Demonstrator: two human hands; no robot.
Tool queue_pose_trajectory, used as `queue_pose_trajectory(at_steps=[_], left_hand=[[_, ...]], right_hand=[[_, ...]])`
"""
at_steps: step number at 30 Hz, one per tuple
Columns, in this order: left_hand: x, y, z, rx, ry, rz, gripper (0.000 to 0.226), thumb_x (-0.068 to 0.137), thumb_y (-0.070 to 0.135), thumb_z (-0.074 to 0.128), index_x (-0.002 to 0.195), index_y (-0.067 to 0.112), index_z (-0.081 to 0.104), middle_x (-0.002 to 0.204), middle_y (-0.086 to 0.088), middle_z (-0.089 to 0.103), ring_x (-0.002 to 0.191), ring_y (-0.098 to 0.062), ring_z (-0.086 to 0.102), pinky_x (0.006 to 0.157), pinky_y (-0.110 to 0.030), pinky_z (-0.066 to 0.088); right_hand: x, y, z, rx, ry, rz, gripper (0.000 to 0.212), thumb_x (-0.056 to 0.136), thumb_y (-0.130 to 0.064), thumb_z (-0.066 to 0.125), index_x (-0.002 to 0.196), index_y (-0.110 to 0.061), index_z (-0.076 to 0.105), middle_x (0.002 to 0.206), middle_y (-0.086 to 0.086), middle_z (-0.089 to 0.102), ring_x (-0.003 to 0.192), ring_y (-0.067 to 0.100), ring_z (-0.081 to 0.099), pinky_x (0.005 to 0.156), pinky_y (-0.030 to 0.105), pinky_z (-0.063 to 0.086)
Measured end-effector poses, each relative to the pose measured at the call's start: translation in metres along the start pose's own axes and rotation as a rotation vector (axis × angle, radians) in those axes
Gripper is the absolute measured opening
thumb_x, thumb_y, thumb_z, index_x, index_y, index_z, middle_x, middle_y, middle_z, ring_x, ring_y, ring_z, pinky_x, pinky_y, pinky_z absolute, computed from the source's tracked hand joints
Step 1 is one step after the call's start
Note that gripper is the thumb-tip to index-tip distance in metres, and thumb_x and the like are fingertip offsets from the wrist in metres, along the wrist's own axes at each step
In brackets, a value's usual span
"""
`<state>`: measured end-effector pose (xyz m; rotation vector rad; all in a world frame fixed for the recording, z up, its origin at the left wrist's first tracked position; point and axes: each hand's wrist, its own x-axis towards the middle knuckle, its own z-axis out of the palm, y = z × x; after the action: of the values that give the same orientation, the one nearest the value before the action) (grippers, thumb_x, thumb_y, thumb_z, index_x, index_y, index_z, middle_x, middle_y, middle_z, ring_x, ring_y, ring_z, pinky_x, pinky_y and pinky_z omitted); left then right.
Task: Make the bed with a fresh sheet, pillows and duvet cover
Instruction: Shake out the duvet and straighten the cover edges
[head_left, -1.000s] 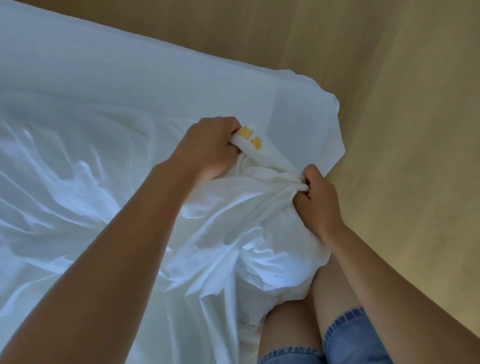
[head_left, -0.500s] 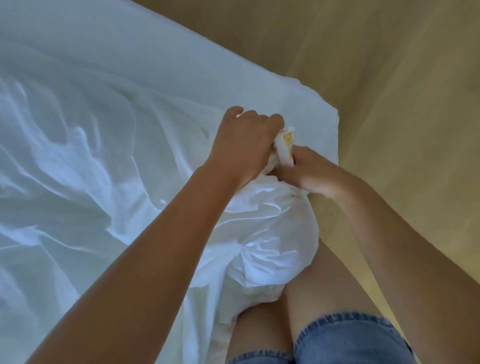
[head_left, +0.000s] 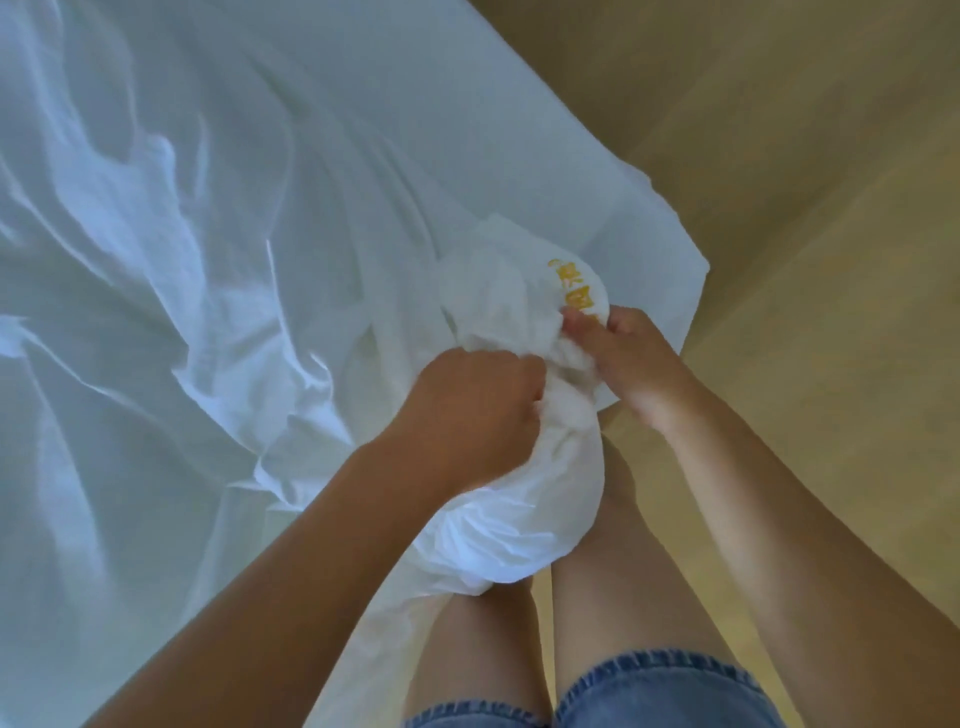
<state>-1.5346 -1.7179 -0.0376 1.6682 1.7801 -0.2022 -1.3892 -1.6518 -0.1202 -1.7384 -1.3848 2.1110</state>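
**Both hands bunch the white sheet at the bed's corner**

Gripping from either side, the left hand (head_left: 467, 410) has its fingers curled into a gathered wad of the white sheet (head_left: 498, 312), and the right hand (head_left: 628, 364) pinches the same wad just beside a yellow print (head_left: 576, 291). The left fingertips are buried in the folds. The print is blurred and partly covered by the right fingers, so it cannot be read. Below the hands the cloth swells into a rounded bulge (head_left: 519, 540) against the bare knees (head_left: 618, 571); what fills it cannot be told. The rest of the sheet lies wrinkled across the bed (head_left: 649, 244), hiding the mattress. Denim shorts (head_left: 660, 691) are cut off at the lower edge, above a wooden floor (head_left: 810, 218).
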Motion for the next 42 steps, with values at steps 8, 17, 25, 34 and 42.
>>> queue_pose_trajectory(at_steps=[8,17,25,34,42], left_hand=[[0.024,0.004,0.008,0.2,-0.027,-0.195,0.015,0.098,0.025,0.04,0.105,0.019,0.052,0.098,-0.004,0.062,0.088,-0.029,0.062,0.062,-0.03,0.031],[0.008,-0.026,-0.02,0.154,-0.274,-0.595,0.031,0.094,0.037,0.047,0.109,0.012,0.058,0.112,-0.011,0.061,0.104,-0.032,0.058,0.071,-0.031,0.034],[0.016,-0.013,0.005,0.048,0.173,-0.489,0.021,0.098,0.031,0.042,0.108,0.017,0.054,0.108,-0.004,0.054,0.1,-0.026,0.054,0.067,-0.031,0.03],[0.017,-0.008,0.01,-0.156,0.099,-0.496,0.028,0.09,0.042,0.054,0.104,0.019,0.06,0.108,-0.002,0.061,0.102,-0.024,0.058,0.08,-0.036,0.042],[0.007,-0.012,-0.002,-0.079,-0.24,-0.493,0.015,0.09,0.031,0.052,0.094,0.02,0.061,0.1,-0.004,0.064,0.092,-0.026,0.06,0.065,-0.03,0.039]], right_hand=[[-0.038,0.028,-0.01,-0.021,-0.083,0.025,0.019,0.095,-0.013,0.052,0.093,-0.026,0.067,0.091,-0.008,0.073,0.088,0.007,0.067,0.081,0.025,0.051],[0.018,-0.036,-0.015,-0.329,-0.334,-0.037,0.034,0.073,-0.009,0.072,0.092,-0.032,0.057,0.082,-0.019,0.064,0.066,-0.012,0.059,0.059,0.007,0.043],[0.034,-0.052,0.005,-0.158,-0.248,-0.021,0.008,0.081,-0.019,0.072,0.086,-0.023,0.067,0.079,-0.01,0.071,0.068,0.001,0.066,0.057,0.015,0.049],[0.02,-0.039,-0.012,-0.312,-0.396,-0.041,0.019,0.078,-0.01,0.073,0.087,-0.026,0.067,0.082,-0.01,0.073,0.078,0.004,0.068,0.069,0.018,0.052],[0.035,-0.062,0.005,-0.3,-0.405,-0.112,0.026,0.073,-0.022,0.079,0.096,-0.022,0.066,0.086,-0.005,0.072,0.078,0.007,0.068,0.067,0.025,0.055]])
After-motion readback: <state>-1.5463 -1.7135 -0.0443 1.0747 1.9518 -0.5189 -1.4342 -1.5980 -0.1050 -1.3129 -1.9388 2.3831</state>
